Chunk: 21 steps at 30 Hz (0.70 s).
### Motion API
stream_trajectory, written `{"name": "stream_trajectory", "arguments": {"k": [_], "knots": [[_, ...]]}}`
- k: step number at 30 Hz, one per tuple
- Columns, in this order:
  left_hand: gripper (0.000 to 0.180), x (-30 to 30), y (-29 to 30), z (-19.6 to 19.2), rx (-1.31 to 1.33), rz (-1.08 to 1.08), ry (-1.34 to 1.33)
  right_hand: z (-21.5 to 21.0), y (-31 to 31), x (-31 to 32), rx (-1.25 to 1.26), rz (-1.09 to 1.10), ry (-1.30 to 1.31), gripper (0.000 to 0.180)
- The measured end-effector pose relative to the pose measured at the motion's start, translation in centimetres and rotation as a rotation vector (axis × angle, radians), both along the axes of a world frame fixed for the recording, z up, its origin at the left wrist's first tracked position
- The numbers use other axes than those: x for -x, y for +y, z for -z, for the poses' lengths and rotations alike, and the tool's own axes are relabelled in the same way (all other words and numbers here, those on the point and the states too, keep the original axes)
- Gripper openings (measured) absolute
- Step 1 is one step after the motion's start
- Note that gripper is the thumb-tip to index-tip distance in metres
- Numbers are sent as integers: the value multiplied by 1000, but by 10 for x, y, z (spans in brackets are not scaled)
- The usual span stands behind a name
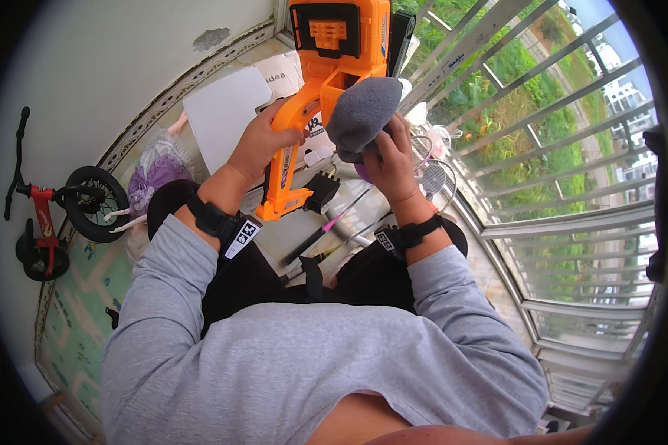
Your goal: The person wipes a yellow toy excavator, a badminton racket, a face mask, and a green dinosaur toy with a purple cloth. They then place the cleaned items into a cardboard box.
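An orange toy excavator (341, 63) is held up in front of me, with a black track at its right side and a black toothed bucket (322, 191) at the lower end of its curved boom. My left hand (263, 141) is closed around the boom. In my right hand (395, 165) is a bunched grey cloth (364, 111), pressed against or very close to the toy's orange body. The cloth hides part of the toy and some of my right fingertips.
Badminton rackets (435, 178) and pink-and-black handles (315, 241) lie on the floor between my knees and the barred window (542, 141). Beyond the toy is a white board (219, 104). A red balance bike (46, 222) and a doll in a purple dress (156, 174) are at left.
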<state>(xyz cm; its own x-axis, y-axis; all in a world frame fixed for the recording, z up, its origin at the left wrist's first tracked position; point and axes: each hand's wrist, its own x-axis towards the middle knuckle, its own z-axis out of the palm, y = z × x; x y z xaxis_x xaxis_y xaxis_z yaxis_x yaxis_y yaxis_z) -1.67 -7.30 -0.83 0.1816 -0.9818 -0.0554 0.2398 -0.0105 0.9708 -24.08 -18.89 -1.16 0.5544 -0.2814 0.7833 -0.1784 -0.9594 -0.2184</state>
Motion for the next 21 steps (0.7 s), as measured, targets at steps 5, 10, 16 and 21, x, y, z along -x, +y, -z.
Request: {"name": "stream_trajectory", "arguments": {"k": [5, 10, 16, 21], "knots": [[60, 11, 7, -5, 16, 11, 46, 3, -9, 3, -174, 143, -14, 40], [64, 17, 6, -6, 51, 67, 66, 22, -42, 18, -465, 316, -203, 32], [59, 11, 7, -8, 99, 103, 199, 46, -85, 46, -930, 211, -602, 30], [55, -10, 8, -8, 127, -4, 350, 42, -91, 61, -957, 107, -732, 31]]}}
